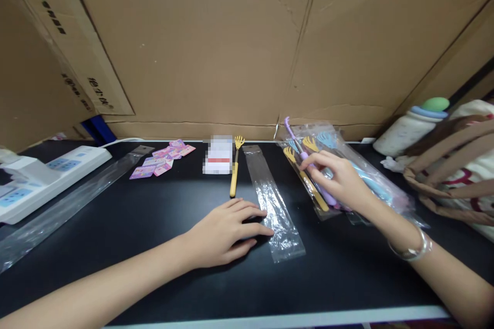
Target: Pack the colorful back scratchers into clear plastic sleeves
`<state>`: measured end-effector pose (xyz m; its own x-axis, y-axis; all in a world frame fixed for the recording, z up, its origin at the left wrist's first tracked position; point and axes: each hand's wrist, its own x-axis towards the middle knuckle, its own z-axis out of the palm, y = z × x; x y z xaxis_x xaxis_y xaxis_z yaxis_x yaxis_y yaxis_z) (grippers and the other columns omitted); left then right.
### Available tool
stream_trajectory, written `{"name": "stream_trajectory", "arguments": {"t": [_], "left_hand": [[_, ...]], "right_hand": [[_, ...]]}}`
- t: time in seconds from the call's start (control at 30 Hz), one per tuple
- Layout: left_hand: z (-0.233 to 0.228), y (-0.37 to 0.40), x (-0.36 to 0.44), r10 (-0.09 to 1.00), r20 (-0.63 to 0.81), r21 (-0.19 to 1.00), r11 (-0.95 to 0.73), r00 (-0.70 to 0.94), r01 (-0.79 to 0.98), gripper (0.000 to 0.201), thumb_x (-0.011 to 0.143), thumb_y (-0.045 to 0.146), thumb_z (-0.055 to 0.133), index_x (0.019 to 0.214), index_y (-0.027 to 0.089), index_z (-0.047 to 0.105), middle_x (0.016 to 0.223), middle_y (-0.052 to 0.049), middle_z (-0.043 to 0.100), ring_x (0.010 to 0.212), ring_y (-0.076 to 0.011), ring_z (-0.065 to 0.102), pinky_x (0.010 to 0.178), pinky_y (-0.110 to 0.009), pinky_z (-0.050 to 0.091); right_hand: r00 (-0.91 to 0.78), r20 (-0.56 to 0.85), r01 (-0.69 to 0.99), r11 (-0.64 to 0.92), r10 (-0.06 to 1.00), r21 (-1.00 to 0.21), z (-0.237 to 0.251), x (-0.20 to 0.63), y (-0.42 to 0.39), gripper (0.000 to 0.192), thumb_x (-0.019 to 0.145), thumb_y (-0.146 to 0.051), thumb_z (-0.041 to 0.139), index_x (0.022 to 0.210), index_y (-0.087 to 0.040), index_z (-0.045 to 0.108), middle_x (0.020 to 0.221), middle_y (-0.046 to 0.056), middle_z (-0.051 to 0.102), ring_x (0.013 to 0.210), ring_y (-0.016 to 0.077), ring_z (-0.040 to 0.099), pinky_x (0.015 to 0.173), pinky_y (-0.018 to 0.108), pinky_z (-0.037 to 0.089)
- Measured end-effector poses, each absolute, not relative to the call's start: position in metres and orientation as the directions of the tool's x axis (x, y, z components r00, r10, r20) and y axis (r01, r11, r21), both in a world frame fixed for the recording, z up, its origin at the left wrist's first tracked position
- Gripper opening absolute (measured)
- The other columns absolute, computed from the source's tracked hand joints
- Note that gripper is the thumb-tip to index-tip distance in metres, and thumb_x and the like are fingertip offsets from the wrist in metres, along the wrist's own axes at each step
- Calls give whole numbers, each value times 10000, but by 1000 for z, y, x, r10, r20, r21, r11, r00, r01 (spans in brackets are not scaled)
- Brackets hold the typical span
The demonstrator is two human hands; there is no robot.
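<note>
My left hand (233, 234) lies on the black table with its fingers spread, fingertips on the edge of a flat clear plastic sleeve (276, 203). My right hand (337, 177) is closed around a purple back scratcher (304, 155), which tilts with its claw end up and away from me. Beneath and beside that hand lie back scratchers in clear bags, among them a yellow back scratcher (318, 198) and light-blue ones. A loose yellow back scratcher (234, 177) rests beyond my left hand, claw end away from me.
Pink-purple cards (162, 158) lie left of a blurred white card (218, 157). On the far left are a long clear sleeve (92, 185) and a white power strip (57, 175). A bottle (403, 131) and bag (459, 175) stand right; cardboard (216, 51) walls the back.
</note>
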<state>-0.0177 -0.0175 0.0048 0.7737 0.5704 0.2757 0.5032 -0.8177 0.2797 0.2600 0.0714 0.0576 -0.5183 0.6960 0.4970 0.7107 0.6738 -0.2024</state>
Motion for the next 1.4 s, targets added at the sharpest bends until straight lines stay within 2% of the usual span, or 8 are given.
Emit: {"name": "stream_trajectory", "arguments": {"t": [0.47,0.57,0.63,0.73,0.87,1.0,1.23,1.4], "left_hand": [[5,-61,2,224,409,6,-970,885,243,158,947,202,465,977,235,616,680,37,600,650,-127,516,564,-276,372],[12,-64,1,241,375,64,-970,895,235,213,951,311,465,1119,269,589,1067,28,664,996,-152,573,870,-297,444],[16,-62,-1,300,292,117,-954,908,278,402,924,454,471,1285,281,492,1374,9,502,1275,-227,427,1064,-395,349],[17,-60,-1,338,197,130,-939,920,317,576,873,529,514,1372,261,406,1460,-40,399,1342,-283,349,1111,-479,290],[10,-74,10,293,313,-22,-949,904,315,307,892,264,573,1197,275,549,1014,12,656,883,-148,613,1000,-351,426],[16,-90,16,183,417,-181,-943,890,279,195,944,176,449,892,204,635,755,37,611,622,-107,533,797,-250,501],[73,-78,-19,455,537,-33,-830,710,556,270,942,168,328,1006,232,582,916,-2,683,896,-158,628,852,-312,464],[94,-62,-50,673,600,-36,-517,432,855,160,901,310,437,967,246,568,837,7,653,718,-179,621,677,-299,458]], "right_hand": [[-554,538,733,679,635,-46,56,247,55,177,830,-211,513,863,-223,686,761,25,587,595,131,551,572,247,415],[-558,538,732,680,632,-39,55,246,56,186,817,-195,518,864,-222,696,749,21,584,567,121,541,567,245,411],[-570,545,721,692,615,-26,54,246,56,194,825,-186,508,874,-214,693,758,27,601,582,125,552,583,248,415],[-593,543,706,708,594,-2,53,245,56,201,844,-186,491,891,-203,686,771,39,625,648,144,583,615,253,425],[-598,556,712,701,576,40,53,246,57,203,840,-191,495,873,-211,693,750,39,621,652,150,582,603,253,408],[-614,552,709,702,564,72,52,247,57,203,839,-192,496,872,-219,694,748,37,613,652,151,570,604,255,394],[-606,536,717,695,588,48,50,247,55,181,834,-184,499,859,-216,675,752,30,596,648,151,554,606,258,374],[-607,547,707,706,576,41,51,246,54,167,831,-174,498,851,-209,660,750,30,607,680,158,562,624,261,378]]}}
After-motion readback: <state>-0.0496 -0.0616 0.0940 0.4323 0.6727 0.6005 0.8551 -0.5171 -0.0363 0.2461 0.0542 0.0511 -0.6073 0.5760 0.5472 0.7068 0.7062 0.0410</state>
